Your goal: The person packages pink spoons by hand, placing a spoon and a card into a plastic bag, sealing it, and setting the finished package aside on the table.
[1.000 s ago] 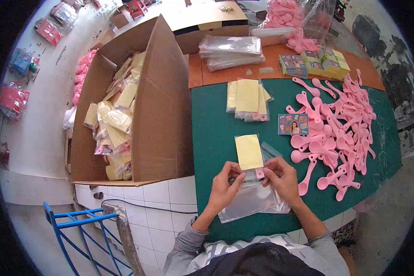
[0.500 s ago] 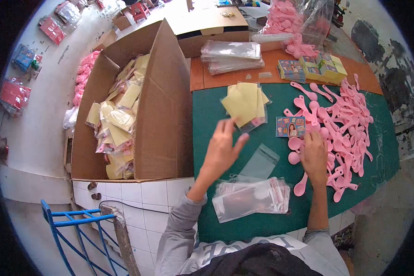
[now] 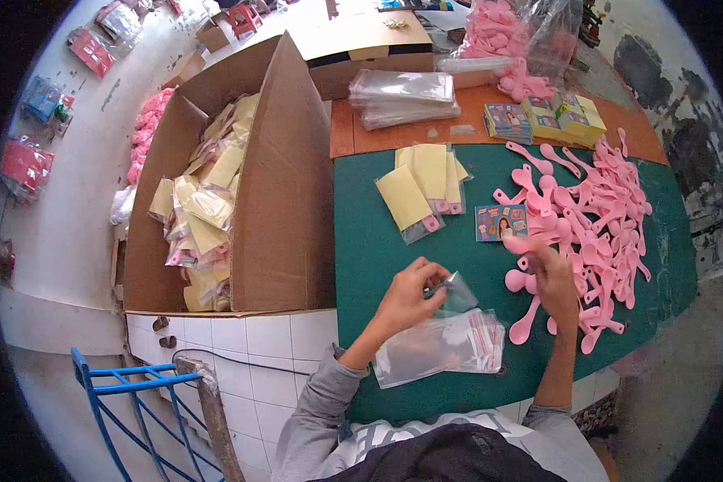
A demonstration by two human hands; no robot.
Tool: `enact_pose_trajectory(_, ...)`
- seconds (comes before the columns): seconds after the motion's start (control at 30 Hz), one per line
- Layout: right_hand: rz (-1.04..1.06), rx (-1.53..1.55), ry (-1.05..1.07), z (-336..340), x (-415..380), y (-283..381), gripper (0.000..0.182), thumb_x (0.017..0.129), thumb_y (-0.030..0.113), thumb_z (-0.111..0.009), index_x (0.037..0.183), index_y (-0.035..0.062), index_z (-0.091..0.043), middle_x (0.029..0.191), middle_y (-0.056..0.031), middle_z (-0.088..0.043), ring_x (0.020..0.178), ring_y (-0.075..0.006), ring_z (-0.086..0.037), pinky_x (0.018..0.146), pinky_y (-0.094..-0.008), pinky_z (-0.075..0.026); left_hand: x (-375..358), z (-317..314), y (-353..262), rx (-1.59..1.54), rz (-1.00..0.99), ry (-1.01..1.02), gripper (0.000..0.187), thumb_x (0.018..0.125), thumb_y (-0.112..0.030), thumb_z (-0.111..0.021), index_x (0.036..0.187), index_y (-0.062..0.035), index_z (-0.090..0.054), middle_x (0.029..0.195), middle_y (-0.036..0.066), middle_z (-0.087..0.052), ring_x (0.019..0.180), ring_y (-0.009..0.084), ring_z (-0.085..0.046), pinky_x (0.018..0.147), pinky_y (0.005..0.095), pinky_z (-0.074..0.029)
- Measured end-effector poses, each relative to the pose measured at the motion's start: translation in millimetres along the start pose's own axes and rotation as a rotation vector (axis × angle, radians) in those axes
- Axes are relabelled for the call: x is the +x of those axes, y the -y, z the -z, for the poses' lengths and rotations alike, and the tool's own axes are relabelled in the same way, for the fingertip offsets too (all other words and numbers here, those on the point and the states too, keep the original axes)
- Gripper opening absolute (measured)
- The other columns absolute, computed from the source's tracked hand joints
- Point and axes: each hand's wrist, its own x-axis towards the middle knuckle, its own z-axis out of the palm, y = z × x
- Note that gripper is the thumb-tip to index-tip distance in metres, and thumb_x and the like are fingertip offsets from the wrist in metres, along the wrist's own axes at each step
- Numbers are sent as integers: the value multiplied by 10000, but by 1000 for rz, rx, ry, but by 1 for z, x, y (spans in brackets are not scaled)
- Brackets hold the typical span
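Note:
My left hand [image 3: 410, 299] pinches the edge of a clear plastic bag [image 3: 456, 296] above a stack of clear bags [image 3: 434, 352] at the front of the green mat. My right hand [image 3: 553, 283] holds a pink spoon [image 3: 522, 243], its bowl beside a blue printed card [image 3: 500, 223]. The card's hidden edge may lie under or against the spoons. A heap of pink spoons [image 3: 606, 213] spreads on the right. Beyond my left hand lie filled bags with yellow cards [image 3: 404, 197], pink showing at their ends.
A large cardboard box [image 3: 285, 193] with filled packets stands left of the mat. At the back are stacked clear sleeves [image 3: 402, 92], card stacks [image 3: 508, 120] and a bag of pink spoons [image 3: 496, 32]. A blue metal frame [image 3: 128, 390] stands lower left.
My left hand has moved down from the filled bags to the loose clear bag and gripped it. One filled bag now lies further left. My right hand has lifted a spoon.

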Motion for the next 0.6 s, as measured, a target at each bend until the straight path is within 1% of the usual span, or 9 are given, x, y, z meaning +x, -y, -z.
enact_pose_trajectory(0.03,117,54,42,-2,0,3,314,852,55,-515,1163,32,-550,947,-187,-561,901,-343,-533,777,-415,-409,-1,2,1,-55,-11,-17,360,804,-31,-580,1145,7,-470,903,109,-604,765,176,-595,685,282,-485)
enact_pose_trajectory(0.07,84,-79,136,-5,-5,-2,377,831,21,-525,1208,43,-535,958,-195,-546,879,-332,-540,781,-394,-417,-1,0,7,-227,48,-4,350,812,-38,-585,1141,-2,-471,932,113,-614,784,164,-598,693,278,-486)
enact_pose_trajectory(0.17,9,-59,366,-8,-9,1,405,800,-22,-540,1200,42,-539,963,-178,-537,871,-333,-531,805,-368,-420,-2,0,21,-671,215,24,342,834,-58,-604,1144,-25,-463,987,130,-640,831,142,-609,718,269,-489)
enact_pose_trajectory(0.2,92,-76,358,-8,-8,-1,421,774,-32,-579,1188,38,-546,924,-139,-562,797,-259,-563,752,-315,-452,-3,5,10,-774,266,28,354,839,-65,-610,1154,-29,-455,982,137,-646,839,143,-613,724,266,-490)
enact_pose_trajectory(0.23,4,38,302,-10,-8,-3,401,784,-22,-585,1179,36,-551,911,-119,-571,769,-224,-566,718,-297,-455,-3,8,4,-876,317,34,366,844,-73,-617,1165,-32,-447,977,144,-652,846,144,-618,731,263,-491)
enact_pose_trajectory(0.3,-173,263,184,-15,-9,-6,362,803,-3,-596,1162,32,-560,885,-81,-587,713,-154,-573,650,-261,-462,-3,11,1,-843,291,55,403,835,-75,-640,1177,-26,-433,918,137,-664,843,144,-625,741,258,-492)
enact_pose_trajectory(0.4,-122,449,-95,-24,-8,-4,232,834,27,-605,1065,9,-599,857,-40,-598,670,-83,-556,593,-212,-449,-3,12,2,-786,257,125,448,816,-71,-668,1189,-23,-426,881,135,-671,836,145,-630,753,262,-493)
enact_pose_trajectory(0.5,-165,511,-140,-25,-10,5,108,857,30,-588,955,0,-622,839,-26,-595,707,-84,-568,618,-209,-446,-5,13,0,-759,266,235,489,805,-73,-678,1214,-19,-415,887,132,-671,829,137,-631,741,258,-494)
enact_pose_trajectory(0.6,-93,515,-95,-26,-10,17,58,832,12,-603,885,2,-626,800,-29,-600,725,-89,-581,629,-217,-452,-6,12,-1,-722,256,283,508,802,-78,-680,1232,-23,-416,893,128,-670,830,129,-630,743,257,-493)
